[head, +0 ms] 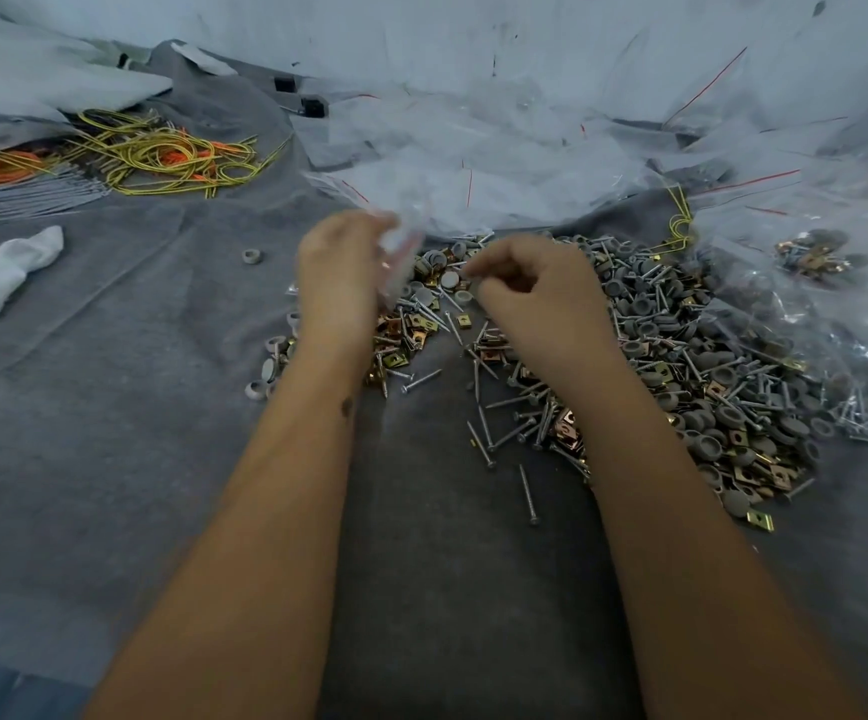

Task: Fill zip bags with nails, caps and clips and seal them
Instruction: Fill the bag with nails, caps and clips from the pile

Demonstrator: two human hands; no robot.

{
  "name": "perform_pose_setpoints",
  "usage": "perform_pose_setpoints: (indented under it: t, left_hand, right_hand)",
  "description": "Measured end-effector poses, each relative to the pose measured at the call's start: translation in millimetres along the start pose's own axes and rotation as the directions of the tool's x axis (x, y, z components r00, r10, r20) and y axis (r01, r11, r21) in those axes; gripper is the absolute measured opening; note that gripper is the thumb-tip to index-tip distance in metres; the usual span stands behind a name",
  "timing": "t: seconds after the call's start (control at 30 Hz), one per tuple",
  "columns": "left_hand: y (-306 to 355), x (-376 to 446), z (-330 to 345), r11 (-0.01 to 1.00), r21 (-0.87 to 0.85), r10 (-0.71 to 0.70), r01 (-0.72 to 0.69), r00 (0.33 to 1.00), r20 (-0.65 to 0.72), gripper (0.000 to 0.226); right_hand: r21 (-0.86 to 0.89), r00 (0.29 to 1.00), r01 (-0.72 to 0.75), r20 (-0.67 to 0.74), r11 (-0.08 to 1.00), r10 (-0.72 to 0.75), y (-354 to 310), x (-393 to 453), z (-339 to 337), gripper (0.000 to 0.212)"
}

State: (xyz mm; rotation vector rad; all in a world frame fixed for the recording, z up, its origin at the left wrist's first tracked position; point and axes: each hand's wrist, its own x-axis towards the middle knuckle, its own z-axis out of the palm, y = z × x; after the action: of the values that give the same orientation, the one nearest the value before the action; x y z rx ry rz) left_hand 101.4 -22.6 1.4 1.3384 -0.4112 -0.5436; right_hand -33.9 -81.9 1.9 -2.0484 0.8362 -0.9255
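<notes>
Head view. Both forearms reach forward over a surface (109,407) covered with grey felt-like cloth. The left hand (340,275) grips a small clear zip bag (400,252), blurred, with its fingers curled round the bag's near edge; the bag is held just above the left margin of the hardware pile. The right hand (535,293) hovers beside it, fingers curled inward with thumb and fingertips brought together; whether they pinch a piece cannot be told.

Below and to the right of the hands lies a mixed heap: silver nails (520,433), round grey caps (650,304) and brass-coloured square clips (405,330), spread loosely across the cloth. A few pale caps (268,368) lie apart beside the left wrist.

Beyond the hands sits a mound of empty clear zip bags (499,163) with red seal lines. At the right edge, filled bags (811,257) hold the same hardware. At upper left lie coiled yellow and orange wires (161,153); a white cloth (0,272) rests at the left edge.
</notes>
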Motion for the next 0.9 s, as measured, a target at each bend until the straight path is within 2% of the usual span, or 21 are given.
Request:
perform_pose_setpoints:
  t: [0.07,0.13,0.17,0.33,0.43,0.53,0.6,0.7,0.8,0.9]
  left_hand:
    - [-9.8,-11.8,15.6,0.942,0.276,0.179,-0.19,0.982,0.065,0.012]
    - [-20.7,-18.3,23.6,0.753,0.581,0.27,-0.31,0.95,0.156,0.009]
    - [-24.9,-18.6,25.1,0.675,0.661,0.285,-0.327,0.943,0.175,0.009]
    - [-36.9,-19.9,30.6,0.538,0.717,0.37,-0.444,0.888,0.271,0.011]
    - [-40.8,-20.0,31.1,0.498,0.698,0.404,-0.514,0.85,0.338,0.014]
    - [-42.9,-22.6,32.7,0.459,0.661,0.451,-0.594,0.796,0.403,0.017]
    - [-43.3,-25.0,33.9,0.464,0.621,0.485,-0.632,0.768,0.419,0.02]
    - [-43.6,-25.5,34.5,0.518,0.558,0.503,-0.648,0.759,0.413,0.023]
    - [-44.4,-21.1,33.5,0.655,0.486,0.465,-0.579,0.816,0.344,0.019]
    - [-44.9,-12.5,32.8,0.821,0.373,0.377,-0.433,0.901,0.216,0.014]
  right_hand:
    - [0.138,0.996,-0.012,-0.088,0.99,0.024,0.6,1.0,-1.2,0.028]
    - [0.174,0.993,-0.041,-0.098,0.984,0.058,2.6,1.6,-0.2,0.029]
    - [0.156,0.993,-0.061,-0.087,0.986,0.075,4.2,2.0,1.2,0.027]
    - [0.06,0.992,-0.083,-0.09,0.995,0.088,14.2,5.4,8.5,0.025]
    - [0.028,0.991,-0.05,-0.121,0.998,0.053,16.3,5.4,7.8,0.028]
    - [-0.054,0.978,-0.077,-0.198,0.996,0.065,21.3,5.7,6.1,0.024]
    - [-0.064,0.971,-0.103,-0.221,0.993,0.086,23.5,6.5,5.4,0.023]
    - [0.025,0.977,-0.09,-0.194,0.996,0.093,22.6,7.4,4.3,0.031]
    - [0.069,0.985,-0.05,-0.161,0.996,0.06,20.8,7.4,5.3,0.026]
    - [0.034,0.986,-0.014,-0.163,0.999,0.019,19.9,7.4,6.5,0.024]
